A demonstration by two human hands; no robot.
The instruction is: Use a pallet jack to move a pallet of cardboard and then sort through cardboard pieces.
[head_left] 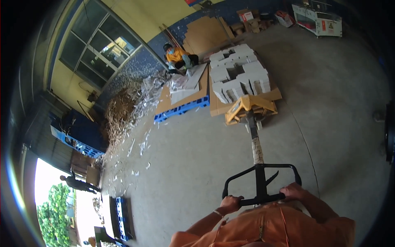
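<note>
A: Which object is shown in use, and where is it placed?

B: A yellow pallet truck (247, 103) is shown on the grey floor (177, 152), right of the scene's middle. Its body is set at the near end of the white cut-outs (257, 74), and its black handle (260, 181) is extended toward the near edge.

A: How is the handle gripped?

B: The lower crossbar is grasped at both ends: the left hand (231, 203) is closed around the left, the right hand (293, 192) around the right.

A: Where is lettering or labelling found?

B: Dark marks, too small to be read, are borne by the pale wrapping (257, 150) on the shaft. At the far right, a white machine (332, 31) is marked with a yellow triangular label (331, 25) and a red label (324, 25). A red-and-white patch is carried by a far box (247, 16).

A: How are truck and load characterised?

B: The body is formed of angular yellow plates; the handle is shaped as a looped frame, fitted with a slanted lever (272, 178). The cut-outs are piled in notched blocks on brown cardboard (271, 95); the forks are hidden. To the left, flat sheets (185, 96) are supported by a blue pallet (181, 111).
</note>
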